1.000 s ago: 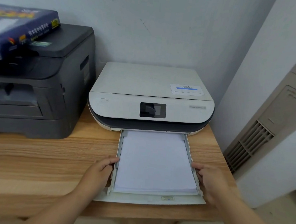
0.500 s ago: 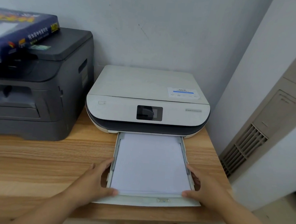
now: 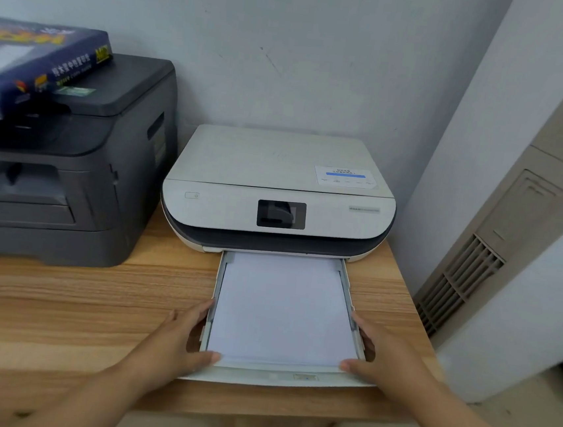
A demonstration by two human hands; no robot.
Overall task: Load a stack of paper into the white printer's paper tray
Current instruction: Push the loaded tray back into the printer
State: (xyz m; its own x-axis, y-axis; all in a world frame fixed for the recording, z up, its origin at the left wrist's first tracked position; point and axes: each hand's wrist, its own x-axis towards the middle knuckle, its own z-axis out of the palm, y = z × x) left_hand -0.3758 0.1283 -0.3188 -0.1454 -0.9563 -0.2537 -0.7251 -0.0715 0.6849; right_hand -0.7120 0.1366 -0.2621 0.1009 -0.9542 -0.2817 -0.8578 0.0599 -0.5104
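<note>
The paper stack (image 3: 284,311) lies flat in the white printer's (image 3: 278,192) pulled-out tray (image 3: 278,377) at the table's (image 3: 69,299) front edge. The left hand (image 3: 178,342) and right hand (image 3: 384,359) clasp the tray's sides, thumbs on the stack's near corners.

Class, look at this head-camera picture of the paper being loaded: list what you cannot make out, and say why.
1. Far end of the paper stack: hidden inside the white printer.
2. Label text: too small.
3. Black printer: cut off by the left edge.
4. Left hand and right hand fingertips: partly hidden behind the paper tray walls.
</note>
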